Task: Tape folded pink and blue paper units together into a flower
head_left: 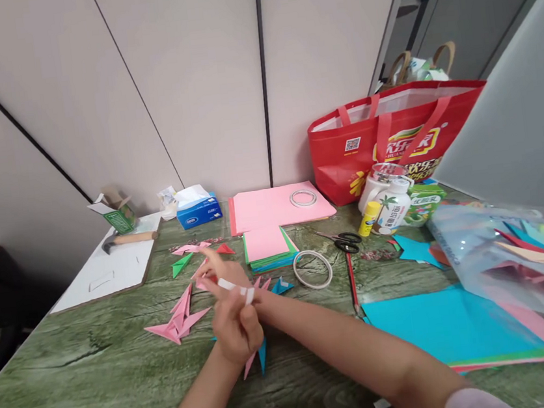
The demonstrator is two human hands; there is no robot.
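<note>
My left hand (237,331) is closed on folded paper pieces (258,361); a pink tip and a blue tip stick out below the fist. My right hand (221,270) reaches in from the right, just beyond the left one and touching it. Its fingers pinch a small pink folded piece (202,282), with one finger pointing away. A strip of white tape (236,288) lies across the fingers where both hands meet. More pink folded pieces (177,319) lie on the table just left of the hands, and a blue one (281,287) sits to the right.
On the green table (99,374) are a stack of coloured paper (267,244), a pink sheet (272,207), two tape rolls (312,269), scissors (345,241), a glue stick (369,219), a blue sheet (443,325) and a plastic bag (517,248). A red bag (391,131) and tissue box (199,212) stand behind.
</note>
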